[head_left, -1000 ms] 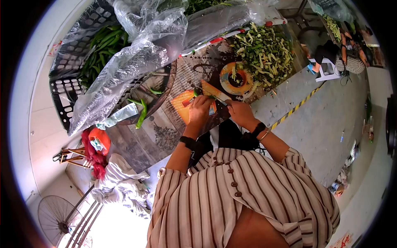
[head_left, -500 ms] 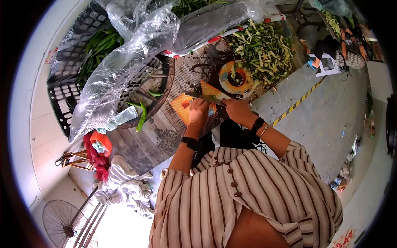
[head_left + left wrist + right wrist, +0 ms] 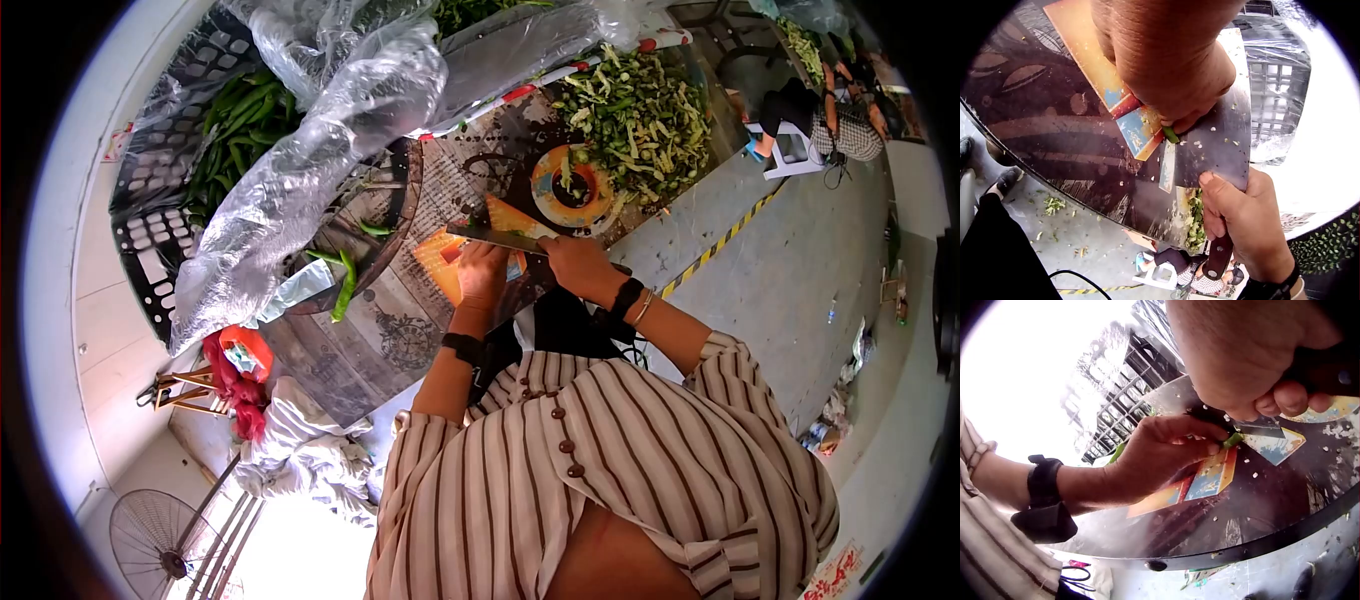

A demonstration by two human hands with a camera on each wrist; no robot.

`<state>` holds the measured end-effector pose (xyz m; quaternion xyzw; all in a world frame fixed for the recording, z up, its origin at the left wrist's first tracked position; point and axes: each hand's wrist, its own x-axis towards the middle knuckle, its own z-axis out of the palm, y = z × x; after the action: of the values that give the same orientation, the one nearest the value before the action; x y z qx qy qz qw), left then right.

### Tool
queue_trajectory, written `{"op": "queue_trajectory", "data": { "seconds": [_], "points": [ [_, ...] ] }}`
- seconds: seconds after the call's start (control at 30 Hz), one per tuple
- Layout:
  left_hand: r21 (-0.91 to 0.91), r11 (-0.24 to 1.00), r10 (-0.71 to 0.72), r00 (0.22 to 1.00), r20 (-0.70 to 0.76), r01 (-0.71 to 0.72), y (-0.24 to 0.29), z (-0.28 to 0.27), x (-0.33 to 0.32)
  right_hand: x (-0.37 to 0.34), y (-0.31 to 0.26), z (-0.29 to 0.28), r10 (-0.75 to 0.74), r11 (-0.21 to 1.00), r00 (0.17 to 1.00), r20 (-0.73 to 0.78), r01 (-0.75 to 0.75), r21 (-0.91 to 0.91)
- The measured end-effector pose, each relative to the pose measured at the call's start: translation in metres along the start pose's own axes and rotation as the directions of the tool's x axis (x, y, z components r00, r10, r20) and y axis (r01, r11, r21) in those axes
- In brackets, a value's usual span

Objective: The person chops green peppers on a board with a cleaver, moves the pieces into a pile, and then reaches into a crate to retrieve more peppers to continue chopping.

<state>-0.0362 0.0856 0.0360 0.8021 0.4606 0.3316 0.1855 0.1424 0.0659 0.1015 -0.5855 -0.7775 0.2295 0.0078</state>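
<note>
My left hand (image 3: 482,272) pinches a green chili pepper (image 3: 1233,440) between thumb and fingers, its cut end poking out. Most of the pepper is hidden by the hand. In my right hand (image 3: 580,270) is a cleaver (image 3: 1219,147), gripped by its dark riveted handle (image 3: 1217,257), the thumb lying on the blade. Its wide blade, specked with bits of pepper, stands right at the left fingertips. Below both hands is the patterned tabletop (image 3: 290,345). A heap of chopped green peppers (image 3: 640,125) lies beyond the right hand.
Whole chili peppers (image 3: 345,285) lie left of the hands. Behind them, clear plastic (image 3: 280,200) drapes over a black crate (image 3: 150,250) of green peppers. An orange container (image 3: 250,352) stands at the left. Another person (image 3: 845,140) sits at the far right.
The cleaver has turned from nearly edge-on to showing its blade, which now reaches left across the left fingertips. Over the last half second the hands hardly differ; the view shifts slightly.
</note>
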Motion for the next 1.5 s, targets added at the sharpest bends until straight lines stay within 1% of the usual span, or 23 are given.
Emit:
{"op": "queue_trajectory", "data": {
  "seconds": [0.2,0.37,0.43,0.53,0.6,0.7,0.77,0.83,0.9,0.93,1.0,1.03,1.1,1.13,1.17,1.2,1.23,1.27,1.33,1.37,1.43,1.47,1.5],
  "points": [
    [-0.048,0.998,-0.039,0.999,0.004,0.04,-0.005,0.005,-0.002,0.004,0.001,-0.002,0.01,0.999,1.0,0.028,-0.011,0.045],
    [-0.057,0.997,-0.051,0.998,0.04,0.053,-0.002,0.0,0.0,0.008,0.001,0.0,0.014,0.998,1.0,0.016,-0.015,0.057],
    [-0.056,0.996,-0.065,0.998,0.021,0.067,-0.001,0.002,0.001,0.009,0.0,0.0,0.018,0.998,1.0,0.007,-0.019,0.063],
    [-0.029,0.997,-0.065,0.998,0.024,0.066,0.0,0.002,0.002,0.01,0.004,0.004,0.017,0.998,0.999,0.032,-0.02,0.067],
    [-0.041,0.997,-0.065,0.998,0.023,0.066,0.0,0.003,0.002,0.01,0.007,0.011,0.02,0.999,0.997,0.077,-0.023,0.035],
    [-0.041,0.997,-0.067,0.998,0.02,0.068,-0.001,0.004,0.001,0.009,0.01,0.015,0.003,0.999,1.0,0.014,-0.003,0.041],
    [-0.033,0.998,-0.058,0.998,0.018,0.058,-0.001,0.005,0.001,0.008,0.012,0.015,-0.001,0.998,1.0,0.016,0.0,0.065],
    [-0.023,0.996,-0.089,0.996,0.009,0.089,0.0,0.007,0.001,0.007,0.017,0.015,-0.009,0.996,1.0,0.017,0.007,0.085],
    [-0.043,0.996,-0.078,0.997,0.0,0.078,0.002,0.006,0.002,0.004,0.019,0.017,-0.009,0.971,0.993,-0.121,0.037,0.235],
    [-0.066,0.995,-0.072,0.997,-0.002,0.072,0.002,0.005,0.002,0.003,0.019,0.017,-0.015,0.971,0.992,-0.125,0.044,0.235],
    [-0.066,0.996,-0.062,0.998,-0.008,0.061,0.003,0.004,0.002,0.0,0.02,0.016,0.16,0.913,0.983,-0.085,-0.115,0.39],
    [-0.072,0.996,-0.051,0.999,-0.009,0.05,0.003,0.004,0.002,-0.001,0.021,0.016,0.159,0.914,0.983,-0.088,-0.113,0.391],
    [-0.094,0.995,-0.036,0.999,-0.002,0.036,0.004,-0.001,0.001,-0.004,0.023,0.015,0.245,0.871,0.959,-0.141,-0.154,0.467],
    [-0.119,0.993,-0.026,1.0,0.006,0.026,0.005,-0.004,0.002,-0.006,0.025,0.014,0.25,0.869,0.958,-0.144,-0.156,0.469],
    [-0.119,0.993,-0.02,1.0,0.009,0.021,0.007,-0.007,0.001,-0.007,0.028,0.011,0.275,0.863,0.955,-0.108,-0.196,0.467],
    [-0.074,0.994,-0.083,0.996,0.006,0.084,0.008,-0.011,0.0,-0.009,0.03,0.01,0.299,0.855,0.952,-0.072,-0.234,0.463],
    [-0.028,0.989,-0.147,0.989,-0.001,0.147,0.009,-0.014,0.001,-0.01,0.033,0.01,0.3,0.853,0.951,-0.074,-0.233,0.466],
    [-0.026,0.989,-0.143,0.99,0.001,0.143,0.009,-0.016,0.002,-0.011,0.036,0.013,0.319,0.828,0.944,-0.087,-0.233,0.511],
    [0.059,0.974,-0.22,0.975,-0.005,0.22,0.006,-0.019,0.004,-0.013,0.038,0.013,0.341,0.799,0.935,-0.102,-0.231,0.556],
    [0.061,0.974,-0.218,0.976,-0.003,0.218,0.005,-0.021,0.005,-0.015,0.038,0.013,0.349,0.787,0.93,-0.119,-0.221,0.576],
    [0.143,0.956,-0.27,0.959,0.087,0.256,0.002,-0.023,0.007,-0.018,0.036,0.012,0.358,0.773,0.924,-0.138,-0.21,0.598],
    [0.144,0.957,-0.267,0.96,0.088,0.253,0.001,-0.023,0.009,-0.02,0.035,0.01,0.356,0.783,0.926,-0.129,-0.22,0.581],
    [0.174,0.96,-0.236,0.967,0.092,0.218,-0.001,-0.022,0.009,-0.021,0.034,0.008,0.354,0.793,0.928,-0.12,-0.229,0.564]
  ]
}}
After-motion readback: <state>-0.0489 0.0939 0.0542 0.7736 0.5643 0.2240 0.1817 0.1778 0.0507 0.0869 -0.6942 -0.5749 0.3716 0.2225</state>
